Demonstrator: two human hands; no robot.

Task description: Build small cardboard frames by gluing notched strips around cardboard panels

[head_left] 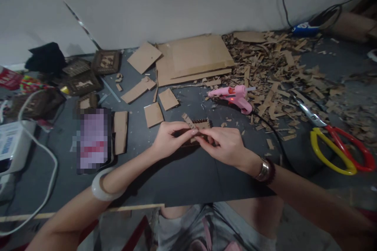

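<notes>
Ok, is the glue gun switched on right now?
Seems on: the pink glue gun shows a lit red light, with its black cord trailing away.

No words or numbers can be read anywhere. The white box (14,145) at the left carries blue print, too small to make out. The red packet (10,78) above it shows pale marks, also illegible. The blue object (304,29) at upper right has a white marking, too blurred to read. The pixelated rectangle (94,141) beside the cardboard strip (120,132) shows only blocks of colour.
</notes>
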